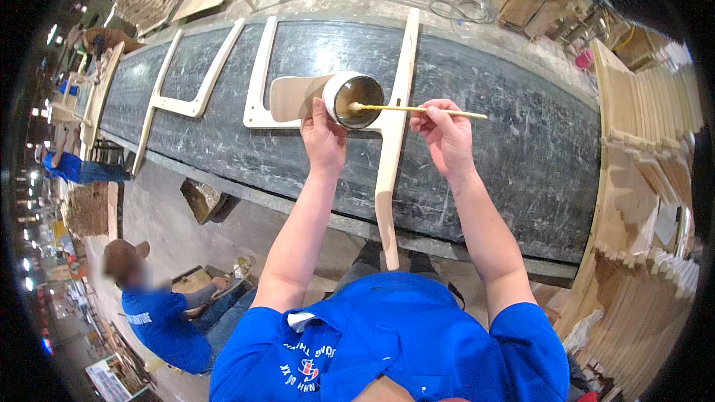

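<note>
Blue short-sleeved collared shirt (pixel 395 327): worn by the person, nearest the camera. Left hand (pixel 325 140): partly closed, thumb upright; by it is grasped a white-walled, round, open container (pixel 334 88) of amber-brown liquid, mouth tilted toward the camera, fingers mostly hidden. Right hand (pixel 445 134): closed in a pinch; by thumb and fingertips is held a slender yellowish wooden stick (pixel 395 108), nearly level, its pale tip placed inside the container. Both forearms: extended forward over the tabletop edge, bare, well apart. Dark, scuffed tabletop (pixel 514 141): occupied below the hands by a pale wooden chair-like frame (pixel 407 59); flat brown wooden panel (pixel 292 98), round-cornered, seen just beside the container.
</note>
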Demonstrator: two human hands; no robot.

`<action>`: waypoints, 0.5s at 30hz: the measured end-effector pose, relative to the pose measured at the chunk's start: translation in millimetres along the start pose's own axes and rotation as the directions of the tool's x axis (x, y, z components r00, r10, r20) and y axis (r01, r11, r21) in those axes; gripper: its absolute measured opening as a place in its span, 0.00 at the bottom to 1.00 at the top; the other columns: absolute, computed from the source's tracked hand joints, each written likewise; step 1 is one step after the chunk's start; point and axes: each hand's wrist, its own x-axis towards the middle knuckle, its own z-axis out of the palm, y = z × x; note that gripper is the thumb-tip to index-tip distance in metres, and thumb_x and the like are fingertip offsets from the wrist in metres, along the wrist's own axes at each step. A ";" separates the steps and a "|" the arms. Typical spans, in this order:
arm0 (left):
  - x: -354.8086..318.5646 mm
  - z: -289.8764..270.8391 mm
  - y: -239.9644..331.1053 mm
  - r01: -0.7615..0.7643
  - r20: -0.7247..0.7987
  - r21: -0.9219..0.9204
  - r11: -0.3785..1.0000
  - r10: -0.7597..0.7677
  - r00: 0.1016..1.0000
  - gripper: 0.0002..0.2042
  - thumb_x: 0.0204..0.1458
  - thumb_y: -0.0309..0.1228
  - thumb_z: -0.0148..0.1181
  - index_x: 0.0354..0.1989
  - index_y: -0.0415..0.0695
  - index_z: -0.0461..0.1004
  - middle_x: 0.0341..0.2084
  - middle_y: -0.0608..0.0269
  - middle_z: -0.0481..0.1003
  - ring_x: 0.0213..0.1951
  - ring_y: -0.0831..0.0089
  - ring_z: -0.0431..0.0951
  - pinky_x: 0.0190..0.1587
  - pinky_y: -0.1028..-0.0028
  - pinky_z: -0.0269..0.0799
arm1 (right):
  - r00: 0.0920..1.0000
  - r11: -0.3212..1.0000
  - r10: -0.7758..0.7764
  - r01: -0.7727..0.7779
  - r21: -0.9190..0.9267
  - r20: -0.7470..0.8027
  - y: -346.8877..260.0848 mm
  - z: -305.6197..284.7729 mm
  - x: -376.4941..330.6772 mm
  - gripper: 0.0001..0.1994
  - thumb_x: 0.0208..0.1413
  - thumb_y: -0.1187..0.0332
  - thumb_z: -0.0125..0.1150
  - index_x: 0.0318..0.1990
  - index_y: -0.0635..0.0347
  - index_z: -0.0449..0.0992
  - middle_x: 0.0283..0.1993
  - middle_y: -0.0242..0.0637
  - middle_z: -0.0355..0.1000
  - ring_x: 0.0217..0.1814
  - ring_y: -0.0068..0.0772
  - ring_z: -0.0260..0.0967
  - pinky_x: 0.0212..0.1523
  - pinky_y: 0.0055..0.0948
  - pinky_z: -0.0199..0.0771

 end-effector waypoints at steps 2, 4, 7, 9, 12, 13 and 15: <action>0.7 -8.2 -5.5 0.051 -0.025 -0.031 0.998 -0.052 0.998 0.14 0.57 0.38 0.48 0.47 0.44 0.67 0.42 0.64 0.73 0.43 0.72 0.74 0.43 0.70 0.74 | 0.997 0.996 -0.064 0.067 -0.066 0.047 3.3 -3.6 0.6 0.03 0.54 0.75 0.53 0.35 0.63 0.70 0.36 0.40 0.72 0.37 0.30 0.71 0.41 0.29 0.71; 0.4 -13.4 -10.8 0.069 -0.048 -0.051 0.996 -0.072 0.996 0.13 0.58 0.38 0.48 0.46 0.44 0.67 0.40 0.64 0.73 0.42 0.73 0.75 0.41 0.71 0.75 | 0.996 0.993 -0.071 0.076 -0.093 0.050 7.3 -9.1 2.7 0.04 0.52 0.77 0.53 0.36 0.64 0.71 0.39 0.40 0.72 0.40 0.30 0.71 0.43 0.29 0.71; 3.9 -33.6 -19.6 0.106 -0.083 0.010 0.994 -0.105 0.991 0.12 0.59 0.39 0.46 0.45 0.45 0.66 0.38 0.65 0.73 0.39 0.75 0.76 0.35 0.72 0.76 | 0.996 0.992 -0.068 0.062 -0.109 -0.059 20.0 -12.0 10.3 0.03 0.54 0.73 0.54 0.34 0.62 0.70 0.33 0.38 0.72 0.34 0.27 0.72 0.36 0.27 0.73; 3.6 -26.7 -29.2 0.131 -0.092 -0.017 0.991 -0.132 0.987 0.12 0.59 0.39 0.46 0.45 0.45 0.66 0.38 0.65 0.73 0.38 0.74 0.76 0.34 0.72 0.76 | 0.972 0.997 0.028 -0.043 -0.063 -0.232 35.2 -25.9 12.7 0.04 0.54 0.70 0.56 0.31 0.61 0.70 0.28 0.36 0.72 0.28 0.25 0.70 0.30 0.26 0.73; 9.5 -30.4 -44.3 0.187 -0.068 -0.053 0.981 -0.190 0.979 0.12 0.59 0.39 0.45 0.44 0.45 0.66 0.37 0.64 0.73 0.38 0.74 0.76 0.32 0.70 0.77 | 0.872 0.981 0.179 -0.196 0.011 -0.456 57.5 -37.4 19.6 0.10 0.54 0.63 0.59 0.25 0.55 0.68 0.21 0.31 0.68 0.19 0.20 0.65 0.21 0.21 0.70; 12.2 -29.5 -52.4 0.220 -0.083 -0.062 0.974 -0.225 0.971 0.12 0.59 0.39 0.45 0.44 0.45 0.66 0.37 0.64 0.74 0.38 0.73 0.76 0.32 0.69 0.77 | 0.855 0.974 0.223 -0.218 0.067 -0.468 60.8 -43.6 20.4 0.11 0.54 0.62 0.59 0.25 0.55 0.68 0.20 0.30 0.68 0.19 0.20 0.65 0.20 0.21 0.70; 16.3 -38.5 -63.3 0.267 -0.085 -0.011 0.964 -0.267 0.960 0.13 0.59 0.40 0.44 0.46 0.45 0.64 0.39 0.62 0.72 0.38 0.69 0.76 0.33 0.64 0.79 | 0.854 0.970 0.241 -0.227 0.087 -0.460 59.9 -44.3 25.8 0.11 0.54 0.61 0.58 0.25 0.54 0.68 0.20 0.31 0.68 0.19 0.20 0.66 0.20 0.21 0.70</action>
